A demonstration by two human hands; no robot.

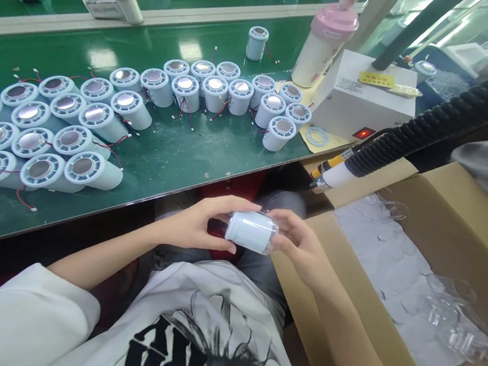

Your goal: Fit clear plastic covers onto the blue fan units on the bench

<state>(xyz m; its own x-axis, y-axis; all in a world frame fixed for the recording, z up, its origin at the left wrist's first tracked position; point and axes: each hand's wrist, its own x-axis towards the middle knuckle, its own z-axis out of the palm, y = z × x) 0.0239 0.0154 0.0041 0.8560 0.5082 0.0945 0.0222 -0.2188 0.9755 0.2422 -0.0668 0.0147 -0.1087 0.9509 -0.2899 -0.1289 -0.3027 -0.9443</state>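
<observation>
On green bench, white cylinders; cardboard box beside

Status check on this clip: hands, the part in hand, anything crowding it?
Left hand and right hand both grip one white cylinder, held sideways over the lap. Cardboard box close at right. Hose nozzle hangs just above.

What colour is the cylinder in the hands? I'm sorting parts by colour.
White cylinder, with a clear cap at its right end; the head view shows it.

My feed bright and evenly lit from overhead, white glare patches on the green table, dim beneath its edge, wide-angle bending at borders, right side overexposed, soft.
</observation>
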